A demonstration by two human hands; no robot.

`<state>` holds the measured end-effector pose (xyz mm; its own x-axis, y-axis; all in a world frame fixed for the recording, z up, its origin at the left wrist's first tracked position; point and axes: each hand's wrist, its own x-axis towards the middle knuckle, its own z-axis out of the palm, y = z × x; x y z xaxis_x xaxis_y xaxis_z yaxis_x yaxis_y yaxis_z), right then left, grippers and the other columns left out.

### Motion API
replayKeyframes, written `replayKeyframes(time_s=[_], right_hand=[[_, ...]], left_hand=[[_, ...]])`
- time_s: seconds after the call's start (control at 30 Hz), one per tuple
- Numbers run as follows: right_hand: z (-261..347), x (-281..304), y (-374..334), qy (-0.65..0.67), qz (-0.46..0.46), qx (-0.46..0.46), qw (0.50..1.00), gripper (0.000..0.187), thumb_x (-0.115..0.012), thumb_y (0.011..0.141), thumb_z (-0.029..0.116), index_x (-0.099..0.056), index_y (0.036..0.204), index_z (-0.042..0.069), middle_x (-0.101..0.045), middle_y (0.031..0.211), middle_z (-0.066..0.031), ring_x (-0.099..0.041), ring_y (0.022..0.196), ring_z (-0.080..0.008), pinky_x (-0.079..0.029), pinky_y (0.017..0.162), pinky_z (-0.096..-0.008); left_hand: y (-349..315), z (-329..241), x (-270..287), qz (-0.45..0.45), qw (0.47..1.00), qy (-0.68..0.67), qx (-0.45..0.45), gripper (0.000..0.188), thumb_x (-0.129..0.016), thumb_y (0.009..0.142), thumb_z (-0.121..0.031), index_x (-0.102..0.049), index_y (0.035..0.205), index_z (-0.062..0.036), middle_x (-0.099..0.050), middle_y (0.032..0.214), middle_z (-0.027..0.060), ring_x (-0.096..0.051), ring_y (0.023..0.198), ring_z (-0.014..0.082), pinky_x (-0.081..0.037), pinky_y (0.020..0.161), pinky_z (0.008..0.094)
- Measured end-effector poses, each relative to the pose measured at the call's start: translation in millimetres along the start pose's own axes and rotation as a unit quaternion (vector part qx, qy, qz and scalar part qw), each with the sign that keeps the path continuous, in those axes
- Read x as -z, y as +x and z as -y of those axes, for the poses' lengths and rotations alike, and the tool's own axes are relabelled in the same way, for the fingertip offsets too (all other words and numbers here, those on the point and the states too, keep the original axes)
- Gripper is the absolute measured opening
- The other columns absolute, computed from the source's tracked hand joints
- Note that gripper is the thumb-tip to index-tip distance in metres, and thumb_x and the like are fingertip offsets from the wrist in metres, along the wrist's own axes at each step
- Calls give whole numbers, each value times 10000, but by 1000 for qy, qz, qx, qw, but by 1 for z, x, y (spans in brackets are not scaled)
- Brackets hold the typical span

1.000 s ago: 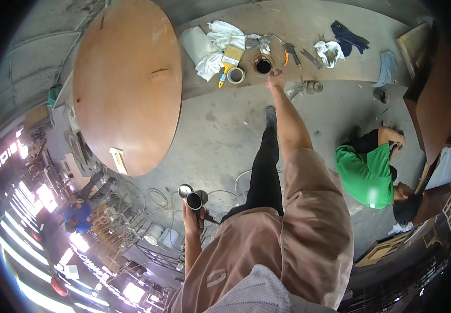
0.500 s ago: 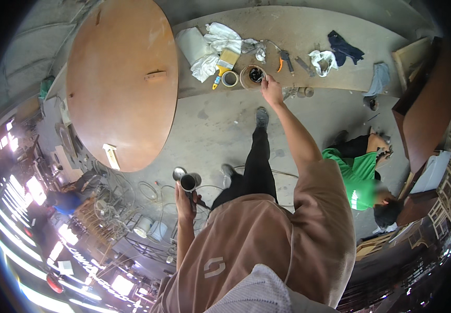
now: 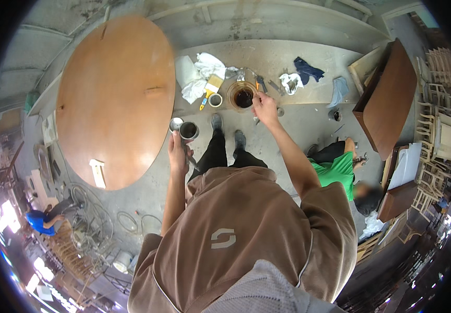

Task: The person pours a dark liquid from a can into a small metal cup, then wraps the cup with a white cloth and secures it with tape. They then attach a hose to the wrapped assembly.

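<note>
The round container (image 3: 232, 94) of dark liquid (image 3: 244, 99) is gripped at its right rim by the closed right hand (image 3: 265, 108), at the near edge of the counter (image 3: 309, 95); whether it is lifted clear cannot be told. An open-topped cup (image 3: 188, 130) is clamped in the left hand (image 3: 177, 151), with a round, pale lid-like piece (image 3: 176, 124) held just beside it. The step in hand is judged to be the handling of the liquid; for the next move, a steady container and an upright cup seem to be called for
</note>
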<state>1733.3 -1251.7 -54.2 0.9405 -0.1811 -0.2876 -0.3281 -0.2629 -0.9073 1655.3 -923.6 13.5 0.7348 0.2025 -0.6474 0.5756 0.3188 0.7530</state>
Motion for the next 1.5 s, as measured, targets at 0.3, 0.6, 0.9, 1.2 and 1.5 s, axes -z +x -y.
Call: replayKeyframes(time_s=[0.3,0.6,0.9,1.2,1.5], right_hand=[[79,-28,-13,-41,-83,27,995,246,-552,1010,185,-701,990,-10,-674,590,-110,-661,480,-179,-528,477,-343],[151,-38,-13,-46,-110,76,990,249,-549,1020,155,-719,1053,-24,-672,591,-79,-640,475,-133,-504,459,-304],[167,-38,-13,-37,-108,83,990,253,-561,1024,147,-723,1102,-31,-664,595,-64,-620,474,-110,-486,454,-272],[188,-28,-3,29,-98,128,986,245,-578,1049,155,-713,1090,-45,-657,637,-44,-583,490,-82,-459,449,-259],[204,-4,1,36,-99,86,991,252,-579,1055,176,-705,1042,-42,-624,582,-55,-537,449,-78,-378,410,-235]], left_hand=[[99,-51,-16,73,995,-13,-64,373,-523,1099,-441,-619,1198,-95,-645,933,4,-638,789,64,-417,482,216],[124,-90,-33,117,987,18,-112,440,-526,1095,-462,-633,1200,-47,-675,1161,63,-667,885,96,-423,477,216],[115,-92,-40,122,988,4,-95,428,-536,1090,-466,-631,1168,-57,-670,1053,32,-667,850,84,-432,485,210],[106,-90,-56,137,988,22,-69,462,-558,1073,-491,-630,1226,-62,-675,1119,46,-669,844,84,-432,490,225],[103,-74,-72,147,988,29,-48,513,-556,1056,-545,-632,1232,-68,-689,1191,36,-658,865,105,-429,513,252]])
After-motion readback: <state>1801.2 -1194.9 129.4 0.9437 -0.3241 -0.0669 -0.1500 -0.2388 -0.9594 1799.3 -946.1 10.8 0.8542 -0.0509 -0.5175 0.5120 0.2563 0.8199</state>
